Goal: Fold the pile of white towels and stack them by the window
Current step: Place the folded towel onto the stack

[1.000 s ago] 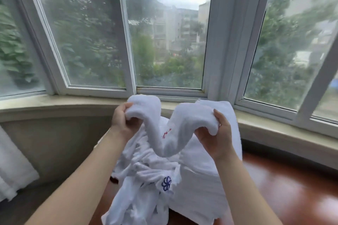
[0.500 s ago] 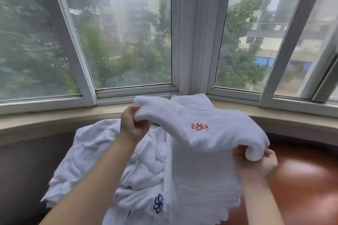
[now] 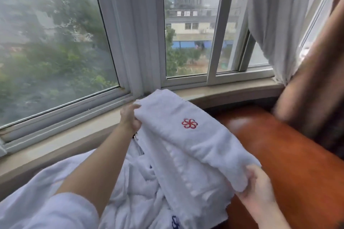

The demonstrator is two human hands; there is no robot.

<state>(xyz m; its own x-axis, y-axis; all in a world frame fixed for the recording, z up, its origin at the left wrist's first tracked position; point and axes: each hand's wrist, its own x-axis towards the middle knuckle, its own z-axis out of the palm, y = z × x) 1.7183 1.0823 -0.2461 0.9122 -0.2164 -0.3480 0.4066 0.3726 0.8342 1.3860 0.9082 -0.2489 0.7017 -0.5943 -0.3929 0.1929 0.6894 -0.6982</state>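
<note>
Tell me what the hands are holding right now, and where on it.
Both hold one folded white towel: the left hand grips its far end by the window, the right hand its near end.

A: Identify the supporting surface.

B: A polished reddish-brown wooden table (image 3: 290,163), set against the beige window sill (image 3: 223,94).

A: State what lies directly on it.

B: A stack of folded white towels (image 3: 188,182) at its left edge. A loose pile of unfolded white towels (image 3: 137,191) lies just beside the stack, on the left; its support is hidden.
</note>
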